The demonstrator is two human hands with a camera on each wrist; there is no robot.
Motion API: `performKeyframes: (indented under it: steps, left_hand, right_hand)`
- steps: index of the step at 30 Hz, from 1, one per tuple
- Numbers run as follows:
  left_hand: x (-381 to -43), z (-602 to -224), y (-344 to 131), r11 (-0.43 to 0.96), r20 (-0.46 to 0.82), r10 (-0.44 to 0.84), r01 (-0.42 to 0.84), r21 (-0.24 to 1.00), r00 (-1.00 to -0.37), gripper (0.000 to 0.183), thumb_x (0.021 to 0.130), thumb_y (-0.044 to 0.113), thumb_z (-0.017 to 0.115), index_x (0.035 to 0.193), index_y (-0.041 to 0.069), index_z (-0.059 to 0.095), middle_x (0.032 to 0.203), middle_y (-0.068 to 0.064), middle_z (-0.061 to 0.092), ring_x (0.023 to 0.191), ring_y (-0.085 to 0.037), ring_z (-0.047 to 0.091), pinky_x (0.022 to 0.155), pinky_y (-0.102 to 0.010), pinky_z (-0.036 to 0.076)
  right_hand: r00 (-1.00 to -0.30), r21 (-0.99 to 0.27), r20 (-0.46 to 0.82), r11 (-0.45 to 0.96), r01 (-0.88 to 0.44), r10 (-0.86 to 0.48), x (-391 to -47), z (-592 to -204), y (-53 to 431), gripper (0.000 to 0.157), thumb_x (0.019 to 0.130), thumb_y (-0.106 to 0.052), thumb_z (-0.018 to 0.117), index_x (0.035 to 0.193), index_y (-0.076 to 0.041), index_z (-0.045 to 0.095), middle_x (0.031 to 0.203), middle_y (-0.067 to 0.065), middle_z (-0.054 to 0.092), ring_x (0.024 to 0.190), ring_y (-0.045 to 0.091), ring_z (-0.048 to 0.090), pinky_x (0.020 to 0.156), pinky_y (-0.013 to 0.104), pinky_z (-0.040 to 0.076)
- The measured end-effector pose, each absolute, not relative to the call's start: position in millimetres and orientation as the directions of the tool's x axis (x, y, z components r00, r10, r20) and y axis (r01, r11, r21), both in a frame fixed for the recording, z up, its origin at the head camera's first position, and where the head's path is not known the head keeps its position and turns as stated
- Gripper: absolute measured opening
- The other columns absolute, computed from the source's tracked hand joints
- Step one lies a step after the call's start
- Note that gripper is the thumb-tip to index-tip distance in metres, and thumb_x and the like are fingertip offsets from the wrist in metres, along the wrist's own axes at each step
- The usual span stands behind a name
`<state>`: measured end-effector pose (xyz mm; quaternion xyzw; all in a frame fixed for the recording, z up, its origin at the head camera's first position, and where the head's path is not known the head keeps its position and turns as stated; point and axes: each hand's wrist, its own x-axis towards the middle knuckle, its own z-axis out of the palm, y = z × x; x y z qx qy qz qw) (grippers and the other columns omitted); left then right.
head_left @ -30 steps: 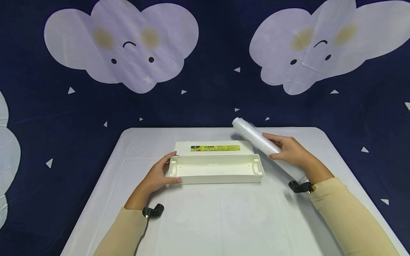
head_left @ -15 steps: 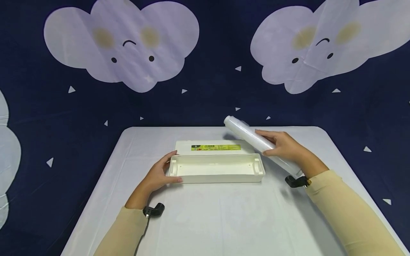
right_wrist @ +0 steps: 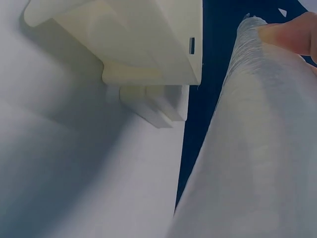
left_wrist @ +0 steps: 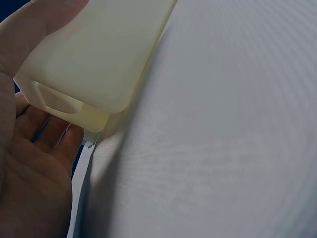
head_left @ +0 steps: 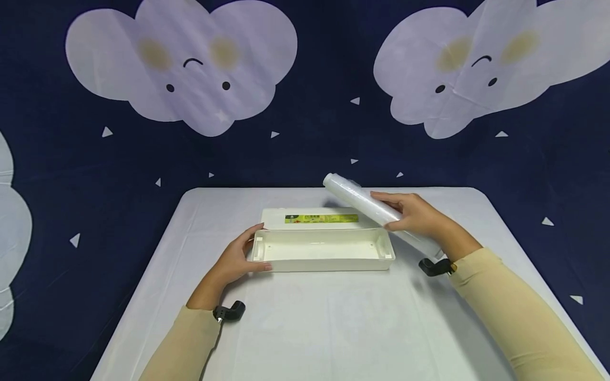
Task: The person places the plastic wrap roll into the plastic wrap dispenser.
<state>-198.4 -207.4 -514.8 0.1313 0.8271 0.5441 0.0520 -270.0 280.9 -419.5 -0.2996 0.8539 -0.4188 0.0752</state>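
Note:
A long off-white plastic wrap box (head_left: 324, 264) stands on the white table with its hollow side up. My left hand (head_left: 236, 260) grips its left end, thumb along the front wall and fingers at the back. In the left wrist view the box's end (left_wrist: 99, 54) shows between thumb and fingers. My right hand (head_left: 419, 216) holds a roll of cling film (head_left: 359, 200) near its middle, tilted, its far left end raised above the lid. The right wrist view has the roll (right_wrist: 257, 148) close up beside the box's right end (right_wrist: 143, 44).
Behind the box lies its white lid (head_left: 274, 219) with a yellow-green label (head_left: 321, 218). The white tabletop (head_left: 333, 328) ends at a dark blue cloth (head_left: 324, 151) printed with clouds. Each wrist wears a small black camera, such as the left one (head_left: 230, 311).
My right hand has carried the cling film roll leftward, so that its far end now overlaps more of the lid. The left hand and the box have stayed in place.

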Motion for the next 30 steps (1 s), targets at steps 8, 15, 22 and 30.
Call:
performKeyframes:
  steps: [8,15,22,30]
  left_hand:
    - [-200.8,-513.5,-205.9,0.382,0.065,0.281,0.174,0.908,-0.958,0.117,0.065,0.024,0.105,0.162,0.017,0.041,0.161,-0.011,0.044,0.146,-0.037,0.042,0.12,-0.058,0.023]
    - [-200.9,-514.4,-207.2,0.364,0.069,0.283,0.174,0.915,-0.957,0.116,0.065,0.022,0.104,0.162,0.018,0.041,0.16,-0.01,0.045,0.146,-0.036,0.042,0.121,-0.057,0.024]
    - [-200.3,-514.5,-207.6,0.371,0.06,0.276,0.163,0.914,-0.959,0.116,0.065,0.021,0.104,0.162,0.018,0.041,0.161,-0.01,0.044,0.146,-0.036,0.042,0.121,-0.057,0.023]
    - [-200.7,-515.1,-207.6,0.36,0.069,0.288,0.175,0.916,-0.955,0.116,0.066,0.019,0.104,0.163,0.015,0.04,0.161,-0.014,0.043,0.146,-0.038,0.042,0.12,-0.054,0.028]
  right_hand:
    - [-0.796,-0.748,0.126,0.47,-0.468,-0.592,-271.9,-418.7,274.8,0.084,0.081,0.006,0.087,0.156,-0.007,0.052,0.153,0.015,0.054,0.116,0.03,0.062,0.091,0.034,0.053]
    - [-0.771,-0.759,0.132,0.437,-0.482,-0.623,-273.6,-417.0,266.1,0.083,0.081,0.007,0.087,0.156,-0.005,0.052,0.155,0.014,0.052,0.114,0.032,0.062,0.092,0.042,0.054]
    - [-0.755,-0.787,0.122,0.402,-0.469,-0.644,-271.9,-418.1,259.5,0.084,0.079,0.012,0.085,0.155,-0.005,0.052,0.153,0.012,0.054,0.111,0.033,0.063,0.09,0.042,0.055]
    - [-0.721,-0.777,0.136,0.378,-0.503,-0.679,-271.1,-418.6,250.9,0.086,0.077,0.011,0.087,0.154,-0.003,0.053,0.152,0.013,0.055,0.109,0.031,0.065,0.089,0.039,0.056]
